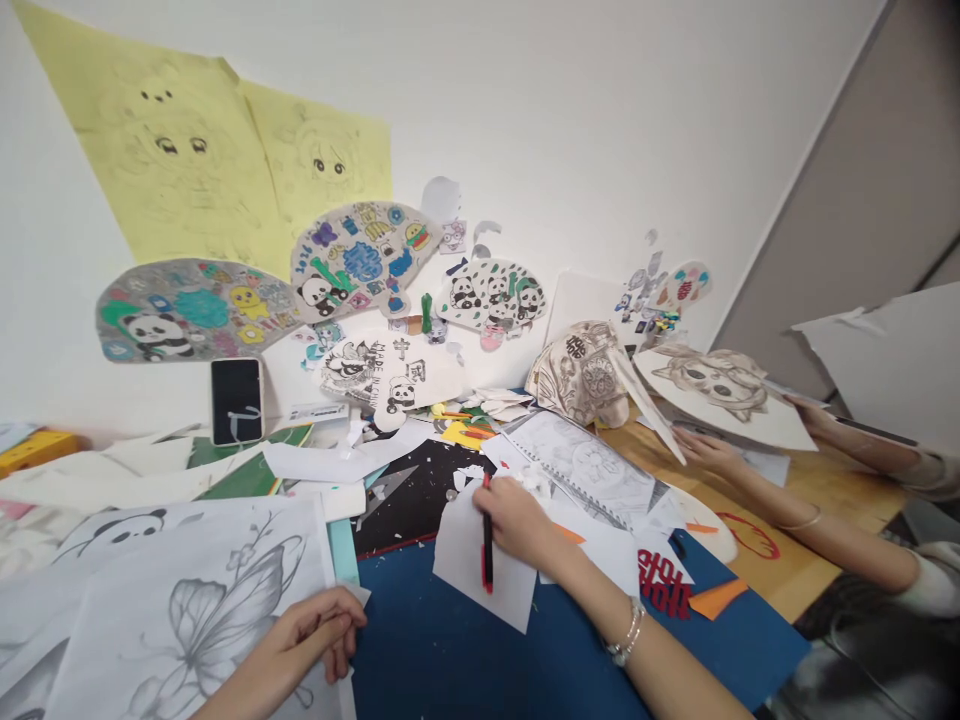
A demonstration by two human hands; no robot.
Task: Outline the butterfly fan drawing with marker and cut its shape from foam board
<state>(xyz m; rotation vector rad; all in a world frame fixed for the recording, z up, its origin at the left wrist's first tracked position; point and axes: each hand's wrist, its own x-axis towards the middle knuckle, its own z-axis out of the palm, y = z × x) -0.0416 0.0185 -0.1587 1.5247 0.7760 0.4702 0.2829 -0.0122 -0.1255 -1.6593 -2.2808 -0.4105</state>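
Note:
My right hand [514, 520] is closed round a slim black-and-red pen [488, 550], held nearly upright. Beneath it lies a white sheet of paper [491, 592] on a blue mat [427, 640]; I cannot tell whether the pen's end touches the sheet. My left hand [326, 628] rests with loosely curled fingers at the right edge of a butterfly drawing [202, 610], and nothing shows in it. Just right of the white sheet is an orange paper scrap [568, 535].
A spiral sketchbook [574, 465], black sheet [409, 500] and red paper cutout [664, 583] lie around the mat. Decorated panda fans [191, 312] and a phone [238, 400] lean by the wall. At right, another person's hands [709, 450] hold fan-shaped pieces.

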